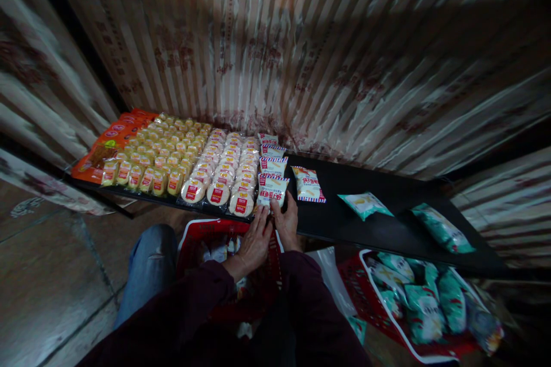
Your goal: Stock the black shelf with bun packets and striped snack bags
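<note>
At the front end of a column of white snack packets, my two hands are on the nearest snack packet (272,188), which has red lettering and a striped top edge. My left hand (253,243) grips its lower left edge, the fingers long and close together. My right hand (287,221) holds the lower right corner, thumb in front and fingers round the side. Similar packets (272,165) lean in a row behind it. Just left stand rows of round wrapped crackers (218,192). To the right, a lone white packet (309,184) lies flat.
A black shelf (327,221) carries everything, including yellow wrapped cakes (159,179), orange bags (114,140) and two green packets (443,228). Below its front edge stand a red basket (184,252) and another red basket (365,304) of green packets. Striped sheeting (275,40) hangs behind.
</note>
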### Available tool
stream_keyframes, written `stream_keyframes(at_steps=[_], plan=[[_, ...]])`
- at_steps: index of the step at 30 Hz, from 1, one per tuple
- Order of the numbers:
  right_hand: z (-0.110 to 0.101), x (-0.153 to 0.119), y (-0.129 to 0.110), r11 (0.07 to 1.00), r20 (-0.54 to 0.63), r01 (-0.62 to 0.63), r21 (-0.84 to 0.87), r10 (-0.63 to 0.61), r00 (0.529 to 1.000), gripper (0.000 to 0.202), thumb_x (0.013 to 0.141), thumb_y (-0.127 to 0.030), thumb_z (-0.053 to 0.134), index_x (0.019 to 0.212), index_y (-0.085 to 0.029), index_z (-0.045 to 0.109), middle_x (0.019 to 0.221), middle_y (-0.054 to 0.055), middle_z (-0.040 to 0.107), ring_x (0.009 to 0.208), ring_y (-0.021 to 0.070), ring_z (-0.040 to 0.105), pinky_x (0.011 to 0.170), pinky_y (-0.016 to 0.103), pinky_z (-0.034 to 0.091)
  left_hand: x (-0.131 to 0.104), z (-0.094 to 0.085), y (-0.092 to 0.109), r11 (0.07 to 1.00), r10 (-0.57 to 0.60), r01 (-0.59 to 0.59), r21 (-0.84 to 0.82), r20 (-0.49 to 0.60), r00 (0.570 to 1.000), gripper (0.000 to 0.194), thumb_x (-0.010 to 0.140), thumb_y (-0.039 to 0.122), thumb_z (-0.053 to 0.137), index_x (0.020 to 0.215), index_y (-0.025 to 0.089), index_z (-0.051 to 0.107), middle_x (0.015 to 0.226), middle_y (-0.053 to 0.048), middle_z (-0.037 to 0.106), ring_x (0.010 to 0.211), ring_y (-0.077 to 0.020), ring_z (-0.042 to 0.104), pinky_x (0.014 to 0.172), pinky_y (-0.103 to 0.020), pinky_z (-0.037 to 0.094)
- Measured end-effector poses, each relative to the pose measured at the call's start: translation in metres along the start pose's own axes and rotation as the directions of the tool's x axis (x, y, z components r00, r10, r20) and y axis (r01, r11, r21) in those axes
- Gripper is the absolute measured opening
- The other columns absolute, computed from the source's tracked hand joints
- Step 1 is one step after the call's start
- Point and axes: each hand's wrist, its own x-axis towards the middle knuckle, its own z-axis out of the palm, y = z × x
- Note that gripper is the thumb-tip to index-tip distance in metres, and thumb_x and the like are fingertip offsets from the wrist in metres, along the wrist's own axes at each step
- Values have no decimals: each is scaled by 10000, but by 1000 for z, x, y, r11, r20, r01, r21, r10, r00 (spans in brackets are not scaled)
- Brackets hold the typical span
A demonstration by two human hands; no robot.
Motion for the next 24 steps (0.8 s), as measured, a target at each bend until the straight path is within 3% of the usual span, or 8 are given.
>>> stream_keyframes(at_steps=[4, 10, 17, 24], plan=[[-2, -1, 2, 999, -9, 32, -7, -32, 999, 725, 797, -630, 534, 1261, -74, 565, 1262, 220, 585, 1193, 323, 514, 1030, 495, 394, 0, 0, 0, 1000, 2, -2, 5, 10, 1000, 583, 771, -33, 446, 1353, -18, 412, 1575, -244, 81, 1441, -329, -113, 1176, -522, 276], [-3, 3, 5, 995, -12, 34, 99, -33, 999, 482, 787, -559, 594, 1053, -166, 681, 1124, 132, 657, 1065, 273, 572, 987, 466, 429, 2, 1, -1, 1000, 29, -29, -5, -14, 999, 616, 753, -24, 444, 1367, -7, 397, 1583, -226, 67, 1451, -317, -95, 1172, -523, 290], [12, 16, 10, 943, 13, -30, 332, 27, 1000, 474, 798, -523, 584, 1137, -199, 655, 1091, 76, 685, 1023, 240, 598, 912, 415, 479, 8, 2, -7, 999, 30, -32, -19, -63, 998, 525, 786, -15, 411, 1309, -6, 460, 1568, -256, 153, 1455, -321, -97, 1150, -557, 305], [17, 20, 10, 901, 16, -69, 429, 69, 998, 483, 812, -502, 563, 1190, -204, 612, 1145, 79, 667, 1073, 235, 586, 926, 416, 479, 13, 0, -10, 999, 10, -12, -41, -57, 998, 596, 770, -22, 408, 1365, 1, 403, 1570, -253, 148, 1455, -315, -101, 1149, -568, 301]])
